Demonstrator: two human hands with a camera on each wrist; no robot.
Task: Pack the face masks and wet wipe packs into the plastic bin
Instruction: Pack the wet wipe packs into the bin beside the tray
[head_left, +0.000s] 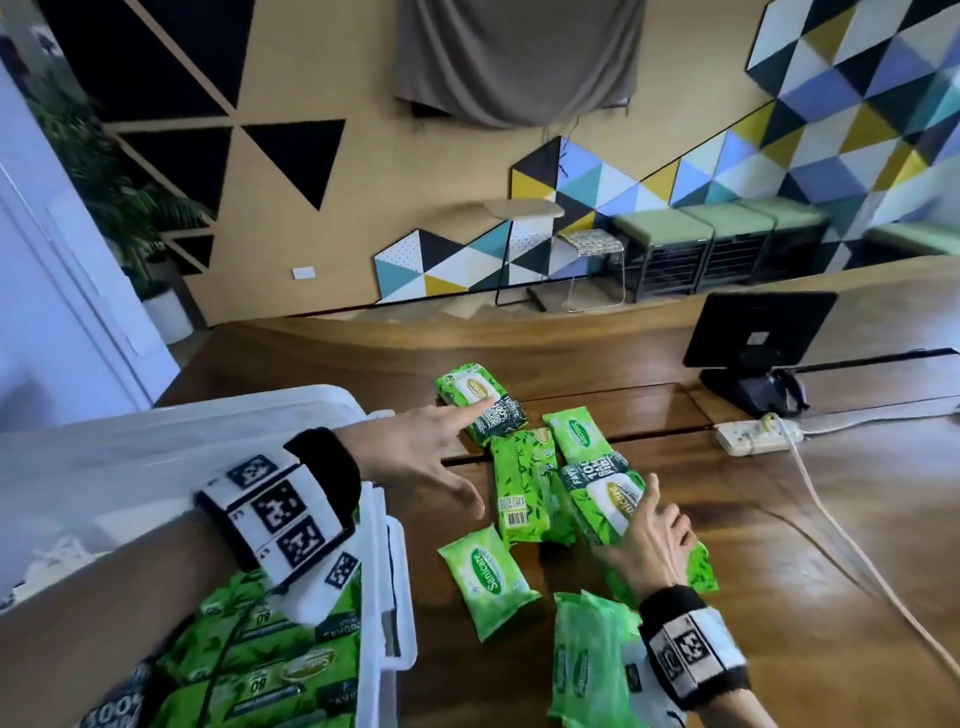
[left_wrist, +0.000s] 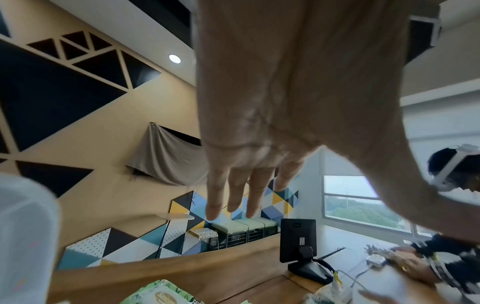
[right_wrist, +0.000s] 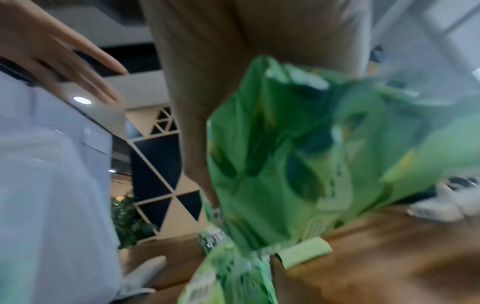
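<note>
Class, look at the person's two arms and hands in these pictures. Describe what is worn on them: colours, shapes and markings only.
Both forearms are bare, with no sleeves. Each wrist carries a black fabric band; the left wrist band bears a white block with black-and-white square code markers, and the right wrist band carries similar marker panels. The left hand and right hand wear no gloves.

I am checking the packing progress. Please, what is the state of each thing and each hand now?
plastic bin: open, green packs already inside
left hand: open, reaching over the far pack
far pack: flat on the table
right hand: gripping a large pack
large pack: in the right hand's grip
small pack: flat on the table, untouched
</note>
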